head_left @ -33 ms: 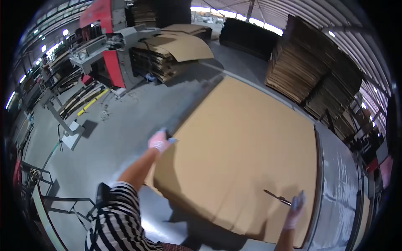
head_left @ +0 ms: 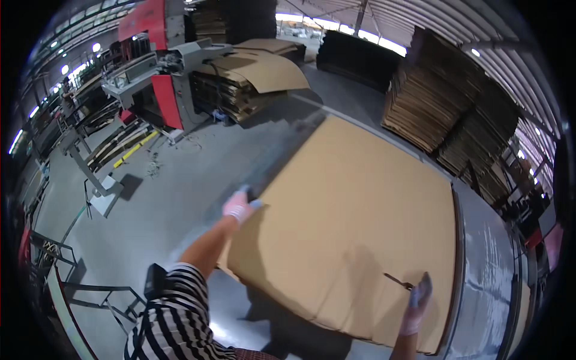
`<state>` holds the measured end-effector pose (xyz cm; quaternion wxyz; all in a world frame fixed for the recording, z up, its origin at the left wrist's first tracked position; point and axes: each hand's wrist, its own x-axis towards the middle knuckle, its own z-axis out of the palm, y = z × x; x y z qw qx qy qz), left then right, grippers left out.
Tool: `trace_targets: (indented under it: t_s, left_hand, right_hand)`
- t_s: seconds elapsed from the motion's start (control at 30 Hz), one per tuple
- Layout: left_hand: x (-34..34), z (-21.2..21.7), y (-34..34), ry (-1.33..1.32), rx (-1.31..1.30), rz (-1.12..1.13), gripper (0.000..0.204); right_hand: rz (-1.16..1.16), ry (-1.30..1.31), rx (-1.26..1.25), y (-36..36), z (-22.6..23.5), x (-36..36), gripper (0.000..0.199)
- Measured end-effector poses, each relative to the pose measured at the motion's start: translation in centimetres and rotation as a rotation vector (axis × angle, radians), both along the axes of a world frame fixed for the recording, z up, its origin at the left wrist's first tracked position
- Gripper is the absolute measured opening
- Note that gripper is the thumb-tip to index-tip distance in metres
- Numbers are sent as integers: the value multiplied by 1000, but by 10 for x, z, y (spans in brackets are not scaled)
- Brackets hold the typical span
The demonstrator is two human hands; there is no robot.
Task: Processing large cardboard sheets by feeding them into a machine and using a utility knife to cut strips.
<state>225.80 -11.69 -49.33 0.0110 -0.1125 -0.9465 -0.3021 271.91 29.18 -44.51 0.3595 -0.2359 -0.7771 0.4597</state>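
Observation:
A broad tan cardboard sheet (head_left: 354, 204) lies in front of me on top of a low stack, its near edge slightly wavy. My left hand (head_left: 242, 207), in a pale pink glove with bluish fingertips, is at the sheet's left edge, thumb over the top and fingers closed round the rim. What lies beneath those fingers is hidden. Over the near right part of the sheet, my right hand (head_left: 418, 303) is closed on a thin dark knife (head_left: 396, 280), its blade pointing left and away from me. Shadows of my arms fall across the cardboard.
Grey-red machine (head_left: 171, 90) stands at the far left, beside a pile of cardboard (head_left: 264, 69). Tall cardboard stacks (head_left: 429, 96) rise at the back right. A shiny grey surface (head_left: 489, 264) runs along the right. Metal stand (head_left: 105, 192) and yellow bar (head_left: 135, 150) are left.
The left hand and arm appear slightly further right and lower, much as the whole view has shifted. My right hand has tilted a little, with the knife still in it.

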Motion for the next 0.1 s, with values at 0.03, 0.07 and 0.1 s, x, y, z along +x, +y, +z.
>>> trace_targets:
  t_s: [0.03,0.07,0.1]
  left_hand:
    - [18,21,-12,-105,213,-88,64]
    - [10,10,-42,-182,338,-187,74]
    - [11,11,-61,-108,363,-174,85]
  right_hand:
    - [114,47,101,-93,53,-2,57]
    - [125,80,129,-159,81,-7,57]
    - [220,205,281,-211,104,-12,67]
